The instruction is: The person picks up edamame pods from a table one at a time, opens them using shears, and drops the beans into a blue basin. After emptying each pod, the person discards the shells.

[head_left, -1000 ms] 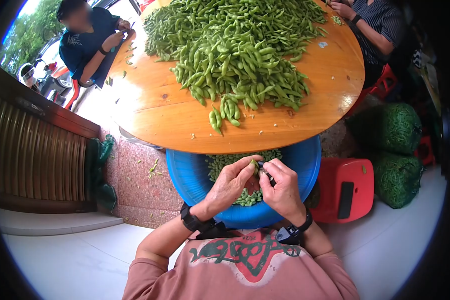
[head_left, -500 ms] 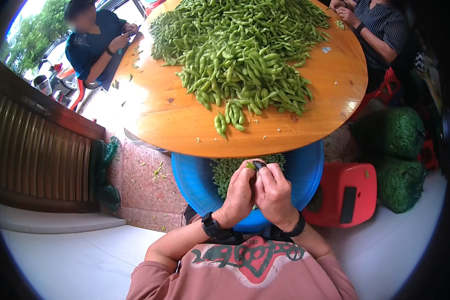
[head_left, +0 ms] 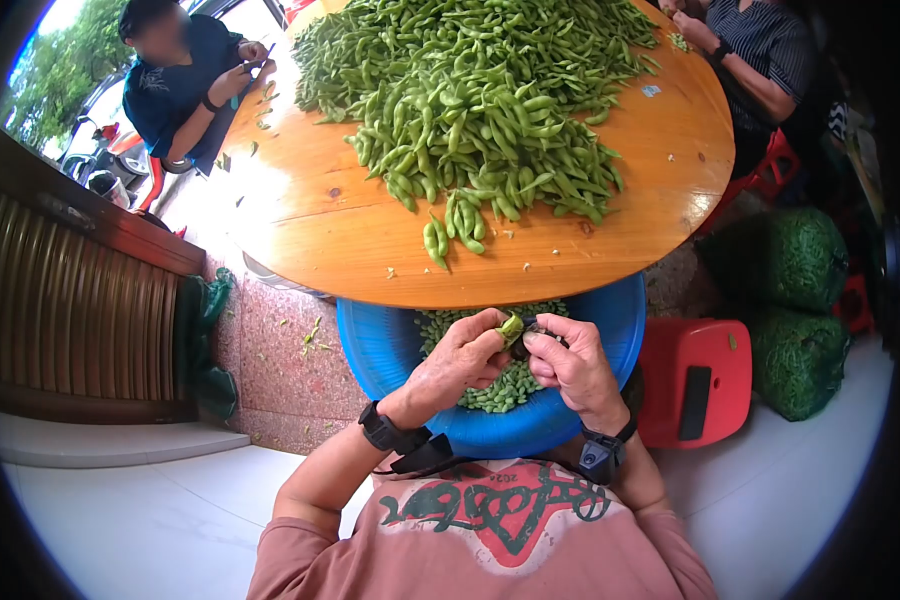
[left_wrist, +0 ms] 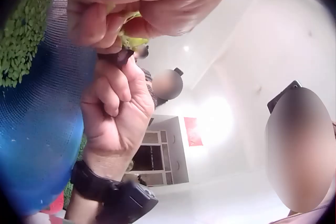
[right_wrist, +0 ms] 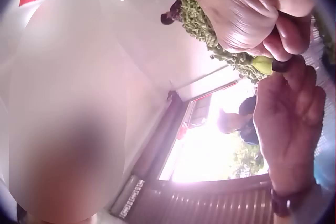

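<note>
In the head view, the left hand (head_left: 455, 362) pinches a green pod (head_left: 511, 329) over a blue basin (head_left: 365, 350). The right hand (head_left: 580, 372) meets it from the right, its thumb and finger pinching a small dark object (head_left: 548, 335) against the pod's end. Shelled green beans (head_left: 500, 393) lie in the basin below. The left wrist view shows pod (left_wrist: 134, 40) and dark object (left_wrist: 124, 57) between both hands' fingertips. The right wrist view also has the pod (right_wrist: 262, 65) there; whether the dark object is a tool or a finger cover, I cannot tell.
A large heap of pods (head_left: 490, 120) covers much of the round wooden table (head_left: 340, 245). A red stool (head_left: 665, 385) stands right of the basin, beside green net sacks (head_left: 798, 360). Two people sit at the table's far left and right.
Half a second ago the hands were closer together and lower over the basin; now they are spread wider, the left one turned so that more of the pod shows. The view has shifted slightly.
</note>
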The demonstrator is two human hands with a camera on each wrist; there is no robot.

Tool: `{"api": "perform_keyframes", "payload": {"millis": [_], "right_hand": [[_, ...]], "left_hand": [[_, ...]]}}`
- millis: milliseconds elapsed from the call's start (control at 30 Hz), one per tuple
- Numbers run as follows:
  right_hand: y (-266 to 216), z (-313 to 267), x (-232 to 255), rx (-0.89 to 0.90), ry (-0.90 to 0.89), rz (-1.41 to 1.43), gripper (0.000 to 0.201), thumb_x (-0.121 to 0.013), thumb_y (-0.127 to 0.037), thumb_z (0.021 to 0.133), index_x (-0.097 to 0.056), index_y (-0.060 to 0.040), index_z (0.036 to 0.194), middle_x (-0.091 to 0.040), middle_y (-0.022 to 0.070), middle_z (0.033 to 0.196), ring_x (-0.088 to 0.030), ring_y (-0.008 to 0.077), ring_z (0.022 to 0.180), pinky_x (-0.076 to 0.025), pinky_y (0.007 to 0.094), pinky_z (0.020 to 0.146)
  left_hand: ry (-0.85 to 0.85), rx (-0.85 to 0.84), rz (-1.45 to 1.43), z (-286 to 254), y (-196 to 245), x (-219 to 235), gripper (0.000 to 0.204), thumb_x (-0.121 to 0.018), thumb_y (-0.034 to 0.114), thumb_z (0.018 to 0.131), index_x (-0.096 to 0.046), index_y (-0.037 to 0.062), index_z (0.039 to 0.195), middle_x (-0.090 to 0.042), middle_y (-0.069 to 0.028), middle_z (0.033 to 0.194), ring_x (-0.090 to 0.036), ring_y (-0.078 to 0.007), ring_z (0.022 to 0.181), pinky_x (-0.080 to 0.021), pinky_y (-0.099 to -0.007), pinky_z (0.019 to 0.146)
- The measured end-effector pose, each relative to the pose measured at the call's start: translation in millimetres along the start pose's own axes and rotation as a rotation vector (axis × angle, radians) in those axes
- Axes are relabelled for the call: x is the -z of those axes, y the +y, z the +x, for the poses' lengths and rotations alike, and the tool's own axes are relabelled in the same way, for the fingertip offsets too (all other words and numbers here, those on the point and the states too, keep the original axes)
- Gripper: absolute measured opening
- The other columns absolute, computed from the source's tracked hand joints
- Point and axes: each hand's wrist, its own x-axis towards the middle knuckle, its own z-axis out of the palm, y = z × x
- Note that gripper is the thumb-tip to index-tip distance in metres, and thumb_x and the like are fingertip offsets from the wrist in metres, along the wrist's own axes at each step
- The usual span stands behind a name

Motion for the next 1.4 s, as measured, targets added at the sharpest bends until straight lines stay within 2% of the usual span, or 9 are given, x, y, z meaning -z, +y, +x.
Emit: {"api": "perform_keyframes", "payload": {"millis": [233, 300, 433, 500, 567, 733, 933, 1100, 1400], "right_hand": [[0.8, -4.6, -10.2, 0.100, 0.095, -0.261, 0.010, -0.059, -0.008, 0.096, -0.063, 0.0003, 0.098, -0.049, -0.0059, 0.067, -0.044, 0.0008, 0.057, -0.036, 0.0190, 0.048], [-9.3, -12.4, -4.3, 0.107, 0.115, -0.209, 0.010, -0.059, -0.010, 0.095, -0.064, -0.0008, 0.096, -0.049, -0.0060, 0.067, -0.045, 0.0008, 0.057, -0.036, 0.0192, 0.048], [-51.6, -54.2, 38.5, 0.308, 0.434, -0.353, 0.012, -0.057, -0.013, 0.095, -0.064, -0.0034, 0.097, -0.048, -0.0074, 0.068, -0.042, 0.0001, 0.055, -0.033, 0.0183, 0.047], [-62.3, -79.4, 73.9, 0.329, 0.646, -0.561, 0.009, -0.056, -0.008, 0.095, -0.058, -0.0030, 0.087, -0.046, -0.0064, 0.065, -0.040, 0.0024, 0.054, -0.031, 0.0216, 0.046], [-70.4, -101.8, 109.8, 0.305, 0.597, -1.251, 0.016, -0.056, -0.002, 0.092, -0.060, 0.0044, 0.105, -0.056, 0.0099, 0.066, -0.052, 0.0166, 0.055, -0.042, 0.0322, 0.053], [-65.6, -118.2, 116.9, 0.150, 0.711, -1.311, 0.032, -0.055, -0.002, 0.091, -0.063, 0.0007, 0.122, -0.066, 0.0162, 0.072, -0.063, 0.0228, 0.061, -0.047, 0.0343, 0.059], [-59.4, -97.6, 99.9, 0.204, 0.641, -1.256, 0.020, -0.056, -0.002, 0.090, -0.065, 0.0021, 0.108, -0.066, 0.0169, 0.074, -0.065, 0.0246, 0.063, -0.049, 0.0349, 0.061], [-67.4, -65.4, 50.0, 0.326, 0.450, -1.160, 0.007, -0.059, -0.002, 0.089, -0.061, 0.0037, 0.092, -0.064, 0.0188, 0.079, -0.064, 0.0329, 0.067, -0.049, 0.0367, 0.062], [-46.5, -39.2, 15.5, 0.491, 0.225, -1.113, 0.007, -0.061, 0.000, 0.087, -0.062, 0.0027, 0.094, -0.060, 0.0170, 0.077, -0.060, 0.0332, 0.065, -0.047, 0.0371, 0.059]], "left_hand": [[-0.012, -0.098, 0.028, 4.2, -19.2, 0.3, 0.016, -0.041, 0.004, 0.096, -0.052, 0.0050, 0.107, -0.039, 0.0064, 0.073, -0.033, -0.0022, 0.060, -0.029, -0.0192, 0.051], [-0.002, -0.138, 0.240, 4.3, -22.6, 8.4, 0.020, -0.040, 0.002, 0.094, -0.057, 0.0022, 0.106, -0.048, 0.0015, 0.073, -0.044, -0.0077, 0.060, -0.038, -0.0240, 0.054], [-0.081, -0.571, 1.020, -7.3, -6.5, 23.1, 0.018, -0.056, 0.006, 0.092, -0.065, 0.0002, 0.106, -0.068, -0.0107, 0.088, -0.068, -0.0225, 0.081, -0.052, -0.0339, 0.073], [0.044, -0.741, 1.021, -12.0, 19.2, 31.0, 0.014, -0.065, 0.008, 0.089, -0.067, 0.0009, 0.102, -0.068, -0.0108, 0.086, -0.068, -0.0238, 0.080, -0.052, -0.0341, 0.072], [0.442, -0.595, 0.988, -11.6, 44.7, 29.5, 0.011, -0.069, 0.010, 0.087, -0.067, 0.0015, 0.094, -0.066, -0.0109, 0.081, -0.066, -0.0240, 0.079, -0.051, -0.0357, 0.072], [0.611, -0.756, 1.350, 14.9, 57.9, 54.4, 0.029, -0.076, 0.019, 0.081, -0.057, 0.0041, 0.095, -0.060, -0.0134, 0.080, -0.062, -0.0307, 0.070, -0.049, -0.0415, 0.065], [0.739, -0.624, 1.394, 13.9, 53.7, 88.5, 0.021, -0.071, 0.012, 0.084, -0.058, 0.0031, 0.098, -0.060, -0.0152, 0.085, -0.064, -0.0346, 0.082, -0.050, -0.0420, 0.071], [0.807, -0.730, 1.395, 10.4, 64.1, 76.7, 0.015, -0.066, 0.012, 0.087, -0.060, 0.0033, 0.098, -0.060, -0.0164, 0.095, -0.062, -0.0370, 0.089, -0.050, -0.0448, 0.076], [0.796, -0.628, 1.362, 34.4, 68.4, 98.0, 0.016, -0.068, 0.011, 0.085, -0.063, 0.0039, 0.099, -0.058, -0.0145, 0.101, -0.062, -0.0351, 0.089, -0.050, -0.0448, 0.079]]}}
